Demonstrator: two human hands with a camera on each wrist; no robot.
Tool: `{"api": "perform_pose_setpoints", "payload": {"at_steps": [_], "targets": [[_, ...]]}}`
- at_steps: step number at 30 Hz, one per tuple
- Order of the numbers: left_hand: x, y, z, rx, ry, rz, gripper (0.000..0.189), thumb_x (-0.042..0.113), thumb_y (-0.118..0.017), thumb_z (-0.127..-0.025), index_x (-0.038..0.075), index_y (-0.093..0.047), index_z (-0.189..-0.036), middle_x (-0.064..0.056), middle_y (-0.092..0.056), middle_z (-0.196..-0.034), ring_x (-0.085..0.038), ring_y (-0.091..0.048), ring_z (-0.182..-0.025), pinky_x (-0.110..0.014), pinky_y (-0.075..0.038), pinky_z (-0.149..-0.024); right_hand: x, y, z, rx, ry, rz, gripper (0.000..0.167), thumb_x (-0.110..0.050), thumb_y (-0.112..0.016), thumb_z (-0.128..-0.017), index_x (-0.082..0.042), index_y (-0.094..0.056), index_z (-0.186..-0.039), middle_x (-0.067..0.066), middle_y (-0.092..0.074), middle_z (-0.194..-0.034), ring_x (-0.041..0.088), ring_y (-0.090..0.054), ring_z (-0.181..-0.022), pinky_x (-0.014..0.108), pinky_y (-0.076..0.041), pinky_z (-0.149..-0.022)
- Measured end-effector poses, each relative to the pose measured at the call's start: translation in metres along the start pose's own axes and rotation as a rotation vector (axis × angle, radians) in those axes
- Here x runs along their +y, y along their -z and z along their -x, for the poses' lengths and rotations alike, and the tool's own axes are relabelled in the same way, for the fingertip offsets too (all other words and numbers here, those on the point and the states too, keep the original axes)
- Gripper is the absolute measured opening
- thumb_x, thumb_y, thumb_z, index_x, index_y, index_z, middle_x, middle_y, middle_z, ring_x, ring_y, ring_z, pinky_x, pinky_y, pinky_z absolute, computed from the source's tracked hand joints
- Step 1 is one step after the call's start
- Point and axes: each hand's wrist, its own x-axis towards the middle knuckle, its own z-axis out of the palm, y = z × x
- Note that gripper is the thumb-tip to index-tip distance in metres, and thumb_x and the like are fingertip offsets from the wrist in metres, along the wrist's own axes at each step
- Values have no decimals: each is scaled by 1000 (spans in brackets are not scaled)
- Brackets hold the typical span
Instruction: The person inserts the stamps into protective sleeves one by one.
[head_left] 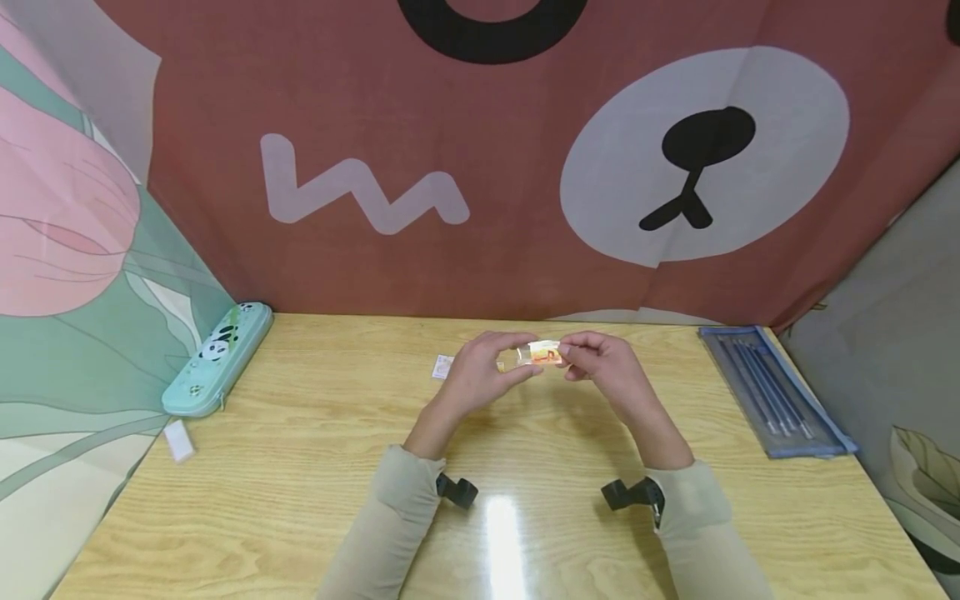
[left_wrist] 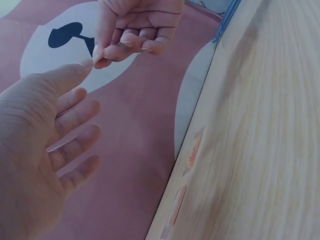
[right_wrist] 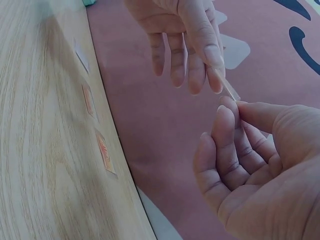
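A small, thin, clear-edged card (head_left: 545,352) with an orange picture is held up between both hands above the far part of the table. My left hand (head_left: 476,371) pinches its left end between thumb and index finger, the other fingers spread loosely. At the opposite end, the thumb and index finger of my right hand (head_left: 611,371) grip it, with the remaining fingers curled below. Edge-on, the card (right_wrist: 229,90) looks very flat in the right wrist view. Two similar orange cards (right_wrist: 105,151) and a whitish card (right_wrist: 81,55) lie in a row near the table's back edge.
A turquoise panda pencil case (head_left: 217,360) stands at the back left of the wooden table (head_left: 315,492), with a small white block (head_left: 179,441) in front. To the right lies a blue-edged mesh pouch (head_left: 776,392) of pencils. A brown bear-print cloth (head_left: 510,275) hangs behind.
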Motion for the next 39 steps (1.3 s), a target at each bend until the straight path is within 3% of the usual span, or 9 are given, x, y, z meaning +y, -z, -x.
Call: {"api": "perform_pose_setpoints", "payload": {"at_steps": [8,17,26,32,39], "targets": [[0,0,-1,8,4,3,44,43,-76,-90,26,-70,-130,5,-71,-130,-18,-64,-122,-42,-54,-101,-1,2,1,-23,7,-34,39,-25,-64,-102,6,-63,-124,-6,-69,-91,9,-67,-73,24,-60,-79],[1,1,0,23,7,17,43,42,-77,-89,25,-71,-128,4,-72,-128,-19,-66,-121,-43,-54,-101,2,6,3,-132,-4,-109,46,-25,-58,-105,9,-58,-135,-7,-76,-95,8,-73,-76,26,-62,-83],[1,2,0,29,-4,16,41,42,-78,-89,26,-72,-126,5,-73,-125,-17,-66,-121,-42,-54,-102,1,5,4,-151,-7,-158,37,-26,-58,-105,6,-68,-120,-5,-79,-90,9,-73,-72,29,-62,-80],[1,2,0,27,-5,15,41,43,-78,-89,26,-72,-126,5,-73,-125,-17,-66,-121,-42,-54,-101,0,6,4,-167,0,-144,41,-19,-55,-106,13,-59,-131,-9,-78,-89,7,-72,-71,28,-62,-81],[1,2,0,21,-4,10,41,43,-78,-89,26,-72,-126,6,-73,-125,-17,-66,-120,-42,-54,-100,1,6,3,-153,10,-136,44,-20,-58,-104,16,-58,-130,-9,-76,-89,6,-71,-72,26,-61,-81]]}}
